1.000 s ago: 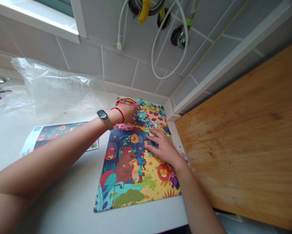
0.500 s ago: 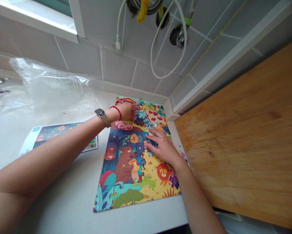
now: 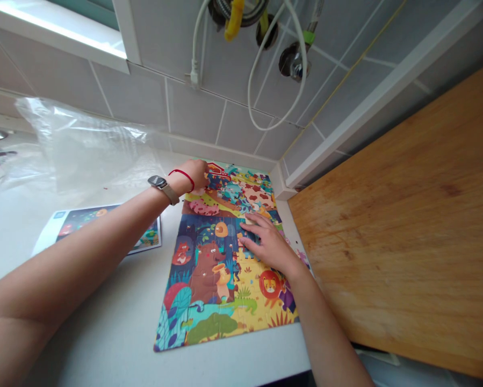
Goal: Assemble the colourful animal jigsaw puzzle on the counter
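Note:
A colourful animal jigsaw puzzle [image 3: 209,269] lies on the white counter, with a bear and a lion in its near half. My left hand [image 3: 196,175], with a red cord and a watch at the wrist, is over the puzzle's far left part beside a red barn picture [image 3: 217,170]. Its fingers are curled downward, and whatever they may hold is hidden. Flat on the right middle of the puzzle rests my right hand [image 3: 267,241], fingers spread. Jigsaw pieces [image 3: 257,194] are jumbled over the far right part.
A printed picture sheet [image 3: 48,236] lies left of the puzzle, partly under my left forearm. Behind it is a clear plastic bag [image 3: 92,150]. A wooden board [image 3: 406,226] borders the right side; a tiled wall with a hanging white cable [image 3: 249,91] stands at the back.
My left hand has moved left and slightly away from me, uncovering the pink pig and part of the picture beside the barn. My right hand has stayed in place.

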Motion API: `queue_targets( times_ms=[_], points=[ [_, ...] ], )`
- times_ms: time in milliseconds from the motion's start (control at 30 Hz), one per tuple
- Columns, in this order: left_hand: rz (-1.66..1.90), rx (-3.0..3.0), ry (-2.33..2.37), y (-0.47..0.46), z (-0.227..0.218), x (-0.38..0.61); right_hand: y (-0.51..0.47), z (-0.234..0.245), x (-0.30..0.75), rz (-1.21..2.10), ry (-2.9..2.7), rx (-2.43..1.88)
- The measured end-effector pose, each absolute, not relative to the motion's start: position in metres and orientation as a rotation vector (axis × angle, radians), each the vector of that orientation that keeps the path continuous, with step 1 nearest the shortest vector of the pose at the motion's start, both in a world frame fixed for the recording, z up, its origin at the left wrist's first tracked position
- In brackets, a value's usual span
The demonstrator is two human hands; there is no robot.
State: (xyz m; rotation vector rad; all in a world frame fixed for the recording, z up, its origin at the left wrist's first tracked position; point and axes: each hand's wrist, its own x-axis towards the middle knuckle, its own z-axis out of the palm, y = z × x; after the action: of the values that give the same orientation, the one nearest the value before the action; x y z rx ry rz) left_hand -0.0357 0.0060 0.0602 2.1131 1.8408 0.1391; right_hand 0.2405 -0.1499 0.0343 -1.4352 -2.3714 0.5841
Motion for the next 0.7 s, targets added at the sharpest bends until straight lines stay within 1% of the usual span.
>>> queue_targets(
  times_ms=[133, 233, 333, 433, 567, 700],
  points=[
    [0.162, 2.092, 1.825, 0.006, 0.061, -0.036, -0.150, 0.034, 0.240, 0.567, -2.387, -1.431],
    [0.280, 2.021, 1.759, 0.005, 0.063, -0.036, -0.150, 0.034, 0.241, 0.564, -2.380, -1.424],
    [0.446, 1.821, 1.585, 0.002, 0.066, -0.031, -0.150, 0.033, 0.241, 0.565, -2.370, -1.419],
    [0.532, 1.561, 1.311, -0.005, 0.070, -0.022, -0.148, 0.034, 0.240, 0.561, -2.310, -1.406],
    [0.524, 1.340, 1.002, -0.022, 0.075, -0.003, -0.146, 0.037, 0.238, 0.562, -1.987, -1.400],
    [0.520, 1.235, 0.866, -0.044, 0.074, 0.020, -0.144, 0.040, 0.238, 0.700, -1.531, -1.334]
  ],
)
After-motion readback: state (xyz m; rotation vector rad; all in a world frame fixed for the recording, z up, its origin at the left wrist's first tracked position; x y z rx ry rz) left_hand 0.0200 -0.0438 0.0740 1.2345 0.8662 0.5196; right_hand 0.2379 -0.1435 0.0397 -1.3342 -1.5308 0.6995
